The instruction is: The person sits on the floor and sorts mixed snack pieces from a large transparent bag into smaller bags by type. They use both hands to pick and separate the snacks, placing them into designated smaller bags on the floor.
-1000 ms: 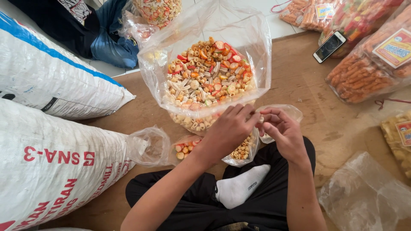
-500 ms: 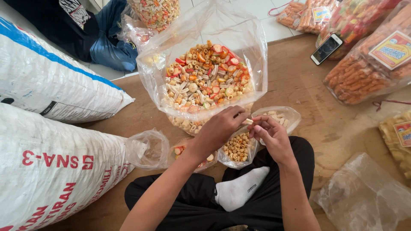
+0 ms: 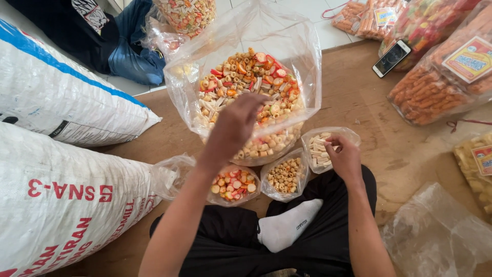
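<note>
A big clear bag [image 3: 307, 66] full of mixed snack pieces [image 3: 251, 77], rings, white sticks and red discs, stands in front of my crossed legs. My left hand [image 3: 236, 123] reaches over its near rim, fingers loosely down above the pieces, holding nothing that I can see. Three small clear bags lie by my knees: red and orange discs [image 3: 233, 183], small tan rings [image 3: 283, 174], white sticks [image 3: 319, 149]. My right hand [image 3: 344, 154] rests at the mouth of the white-stick bag, fingertips inside and hidden.
Two white woven sacks [image 3: 66, 97] [image 3: 66, 205] lie at the left. A phone [image 3: 393, 57] and packets of orange stick snacks [image 3: 435, 87] are at the right. An empty clear bag [image 3: 435, 236] lies at the lower right. Another person's dark clothes [image 3: 102, 31] are at the top left.
My hands were together pinching a piece over the small bags. The left hand has gone up into the big bag and the right has moved to the white-stick bag.
</note>
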